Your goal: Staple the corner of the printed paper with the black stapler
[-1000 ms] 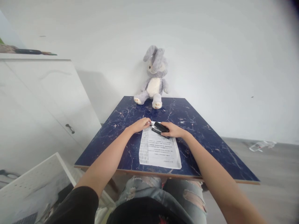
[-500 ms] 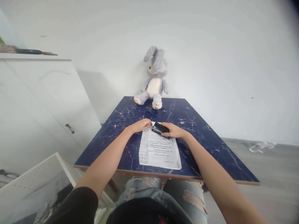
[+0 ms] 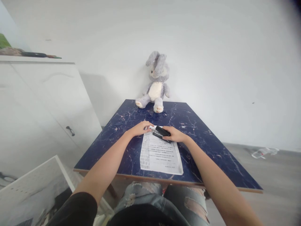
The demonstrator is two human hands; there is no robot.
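Observation:
Printed sheets of paper (image 3: 161, 158) lie near the front edge of the blue marbled table (image 3: 195, 125). My right hand (image 3: 175, 135) is wrapped around a black stapler (image 3: 162, 131), which lies slanted over the far end of the paper. The stapler's front end points toward my left hand (image 3: 142, 128). At the far left corner of the paper, my left fingers are closed on its edge, and a bit of white paper shows between them and the stapler. Whether the paper sits between the stapler's jaws is too small to tell.
A grey plush rabbit (image 3: 156, 84) sits at the table's back edge against the wall. White cabinets (image 3: 54, 94) stand to the left, with a white-framed bin (image 3: 35, 185) lower down. A clear plastic item (image 3: 264, 153) lies on the floor at right.
The whole view has shifted slightly, so things appear a little lower. My left fingers have moved a little at the paper's corner; my right hand keeps its hold on the stapler.

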